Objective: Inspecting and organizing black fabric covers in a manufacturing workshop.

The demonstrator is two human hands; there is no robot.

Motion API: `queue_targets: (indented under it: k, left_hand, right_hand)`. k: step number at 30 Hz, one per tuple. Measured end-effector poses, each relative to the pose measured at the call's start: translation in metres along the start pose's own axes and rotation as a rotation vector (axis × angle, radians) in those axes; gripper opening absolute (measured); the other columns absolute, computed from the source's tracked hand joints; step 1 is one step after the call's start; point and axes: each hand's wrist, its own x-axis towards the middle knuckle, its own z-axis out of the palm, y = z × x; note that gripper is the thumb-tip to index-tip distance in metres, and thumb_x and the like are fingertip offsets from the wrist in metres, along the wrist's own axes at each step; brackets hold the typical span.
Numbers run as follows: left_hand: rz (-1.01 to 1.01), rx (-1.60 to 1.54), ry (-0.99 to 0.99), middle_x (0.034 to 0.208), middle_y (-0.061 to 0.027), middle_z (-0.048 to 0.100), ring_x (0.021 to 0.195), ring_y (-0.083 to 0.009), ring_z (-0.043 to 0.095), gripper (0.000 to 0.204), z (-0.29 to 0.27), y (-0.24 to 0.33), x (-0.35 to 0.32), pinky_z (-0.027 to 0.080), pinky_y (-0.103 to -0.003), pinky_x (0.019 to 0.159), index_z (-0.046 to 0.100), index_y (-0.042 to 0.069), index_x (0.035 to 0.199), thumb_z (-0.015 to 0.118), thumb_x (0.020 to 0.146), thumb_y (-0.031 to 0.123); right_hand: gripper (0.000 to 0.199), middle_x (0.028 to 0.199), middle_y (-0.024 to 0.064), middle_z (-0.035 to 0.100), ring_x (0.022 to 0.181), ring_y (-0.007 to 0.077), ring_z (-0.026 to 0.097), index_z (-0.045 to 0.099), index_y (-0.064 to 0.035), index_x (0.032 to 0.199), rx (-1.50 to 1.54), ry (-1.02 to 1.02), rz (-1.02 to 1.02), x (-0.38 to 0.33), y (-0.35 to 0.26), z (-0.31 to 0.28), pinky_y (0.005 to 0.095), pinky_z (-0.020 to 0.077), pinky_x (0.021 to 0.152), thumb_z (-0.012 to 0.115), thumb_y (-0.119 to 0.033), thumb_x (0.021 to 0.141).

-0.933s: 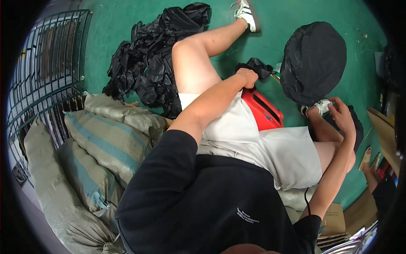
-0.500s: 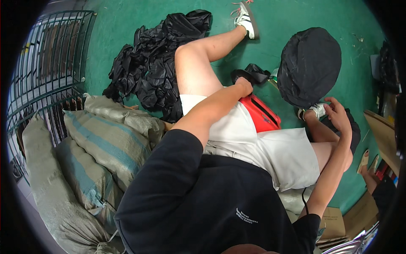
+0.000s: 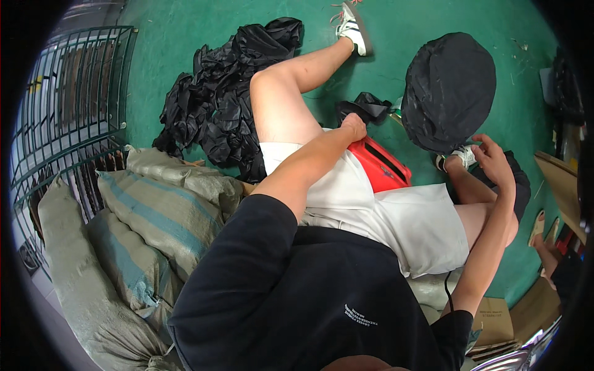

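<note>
My left hand (image 3: 354, 127) is closed at the upper end of a red case (image 3: 379, 166) with a long black slot, resting between my thighs. What its fingers grip is hidden; a crumpled piece of black fabric (image 3: 369, 106) lies just beyond them. My right hand (image 3: 493, 162) is raised above my right leg, its fingers loosely bent and apart, with nothing seen in them. Close beyond those fingertips is a large round bundle in black fabric (image 3: 450, 93). Another dark item (image 3: 518, 185) lies beside my right leg, partly covered by the arm.
Crumpled black fabric (image 3: 216, 102) is heaped on the green floor beyond my left leg. Stuffed woven sacks (image 3: 154, 207) lean at my left, before a metal grille (image 3: 74, 93). Cardboard (image 3: 492, 321) stands at the right, where another person's foot (image 3: 537, 229) shows.
Both hands keep nearly the same place and pose. The whole view has shifted slightly. At the right edge, the other person's legs have moved a little.
</note>
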Motion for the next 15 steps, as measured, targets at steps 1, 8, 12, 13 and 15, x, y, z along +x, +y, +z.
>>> queue_targets:
  k: [1,8,12,13,15]
  left_hand:
    - [0.000,-0.008,0.024,0.099,-0.0032,0.072,0.093,-0.0226,0.068,0.027,0.003,-0.003,-0.001,0.053,-0.038,0.071,0.074,0.018,0.097,0.049,0.090,0.023]
    - [-0.214,-0.307,0.055,0.107,-0.0107,0.068,0.100,-0.0274,0.065,0.036,0.018,-0.008,0.013,0.053,-0.042,0.080,0.071,0.014,0.103,0.044,0.095,0.036]
    - [0.000,-0.070,0.016,0.096,-0.0100,0.071,0.088,-0.0242,0.069,0.045,-0.024,-0.014,-0.022,0.055,-0.038,0.074,0.073,0.012,0.093,0.039,0.098,0.041]
    - [-0.025,-0.043,0.075,0.093,-0.0086,0.071,0.089,-0.0238,0.069,0.038,-0.021,-0.016,-0.027,0.055,-0.038,0.074,0.073,0.012,0.090,0.043,0.097,0.034]
    - [-0.003,0.053,-0.013,0.095,-0.0084,0.071,0.091,-0.0253,0.069,0.029,-0.011,-0.015,-0.027,0.055,-0.038,0.075,0.072,0.012,0.092,0.045,0.094,0.024]
  right_hand:
    - [0.030,0.072,0.0100,0.057,0.067,0.0170,0.053,0.057,0.0017,0.113,-0.015,-0.017,-0.004,0.001,-0.004,-0.001,0.0309,0.0440,0.063,0.059,-0.017,0.090]
    - [0.030,0.105,0.0212,0.063,0.099,0.0343,0.061,0.061,0.0000,0.109,-0.258,0.009,-0.061,0.005,-0.017,0.024,0.0439,0.0490,0.082,0.060,-0.012,0.082]
    - [0.033,0.100,0.0212,0.066,0.098,0.0363,0.063,0.067,-0.0002,0.095,-0.463,-0.116,-0.089,0.027,0.001,0.053,0.0468,0.0506,0.081,0.057,-0.029,0.082]
    - [0.032,0.103,0.0200,0.066,0.100,0.0355,0.063,0.069,-0.0013,0.096,-0.523,-0.181,-0.016,0.029,-0.018,0.053,0.0454,0.0511,0.083,0.058,-0.027,0.081]
    - [0.029,0.102,0.0176,0.068,0.098,0.0331,0.065,0.070,-0.0029,0.097,-0.526,-0.144,-0.058,0.025,-0.020,0.057,0.0445,0.0520,0.083,0.059,-0.023,0.079]
